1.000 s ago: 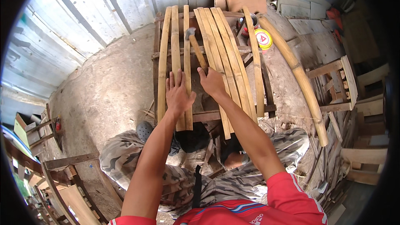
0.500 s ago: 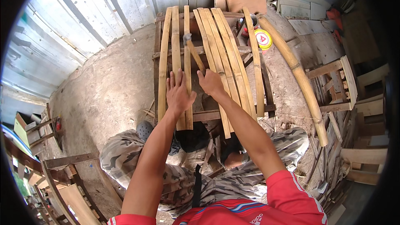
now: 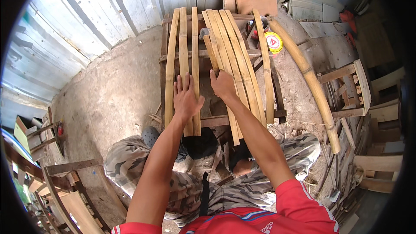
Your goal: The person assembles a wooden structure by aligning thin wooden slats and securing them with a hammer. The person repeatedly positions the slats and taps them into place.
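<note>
Several long split bamboo slats point(image 3: 236, 52) lie lengthwise across a dark wooden frame point(image 3: 215, 121), with gaps of differing width between them. My left hand point(image 3: 187, 99) rests flat, fingers stretched forward, on two slats left of the middle, a bamboo slat point(image 3: 183, 39) and its right-hand neighbour. In my right hand point(image 3: 223, 85) is a hammer point(image 3: 210, 48), gripped by its wooden handle. Its grey metal head is just right of the third slat from the left, over the gap near the frame's far part. My fingers hide the handle's lower end.
A thick curved bamboo pole point(image 3: 310, 76) leans along the right side. Beyond the frame's right edge stand an open can point(image 3: 262, 23) and a yellow-rimmed round lid point(image 3: 273, 41). A small wooden crate point(image 3: 344, 86) is farther right. Corrugated metal sheeting point(image 3: 108, 4) walls the far left.
The hammer and my right hand have shifted right, and the hammer head has moved off the third slat from the left. My left hand has stayed on the slats.
</note>
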A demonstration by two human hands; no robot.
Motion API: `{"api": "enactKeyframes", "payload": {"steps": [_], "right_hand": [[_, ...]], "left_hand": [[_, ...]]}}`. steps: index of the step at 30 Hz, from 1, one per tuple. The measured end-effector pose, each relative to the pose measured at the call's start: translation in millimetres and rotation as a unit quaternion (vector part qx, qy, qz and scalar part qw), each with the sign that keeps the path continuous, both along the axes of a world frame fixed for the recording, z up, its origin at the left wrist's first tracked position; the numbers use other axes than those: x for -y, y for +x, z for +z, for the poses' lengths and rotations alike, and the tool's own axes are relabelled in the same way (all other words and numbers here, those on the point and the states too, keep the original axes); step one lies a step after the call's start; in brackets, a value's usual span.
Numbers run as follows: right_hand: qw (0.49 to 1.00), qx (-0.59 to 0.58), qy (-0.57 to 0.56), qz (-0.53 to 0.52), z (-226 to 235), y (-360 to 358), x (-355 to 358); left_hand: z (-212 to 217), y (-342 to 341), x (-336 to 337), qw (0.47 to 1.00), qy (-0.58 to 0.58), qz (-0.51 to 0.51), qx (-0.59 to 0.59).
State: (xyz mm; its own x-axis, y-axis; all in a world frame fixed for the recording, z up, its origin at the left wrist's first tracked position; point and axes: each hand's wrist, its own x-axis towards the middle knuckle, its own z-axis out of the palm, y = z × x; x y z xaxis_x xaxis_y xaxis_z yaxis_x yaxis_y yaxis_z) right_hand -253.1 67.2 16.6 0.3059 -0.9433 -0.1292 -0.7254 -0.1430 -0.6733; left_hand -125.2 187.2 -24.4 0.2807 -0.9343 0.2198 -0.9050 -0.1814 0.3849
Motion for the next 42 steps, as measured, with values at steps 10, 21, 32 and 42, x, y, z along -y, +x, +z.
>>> {"api": "enactKeyframes", "payload": {"steps": [10, 21, 32, 42], "right_hand": [[0.996, 0.064, -0.061, 0.032, 19, 13, -19], [1.0, 0.026, 0.001, 0.014, 4, 7, -16], [0.984, -0.036, 0.174, 0.032, 29, 8, -14], [0.997, 0.001, -0.011, 0.073, -7, 4, -8]], "left_hand": [[-1, 5, -5, 1.0, 0.018, 0.01, -0.004], [5, 0, -2, 0.999, 0.04, 0.008, -0.013], [-2, -1, 0, 1.0, -0.001, 0.01, -0.005], [2, 1, -1, 1.0, 0.021, 0.003, -0.008]]}}
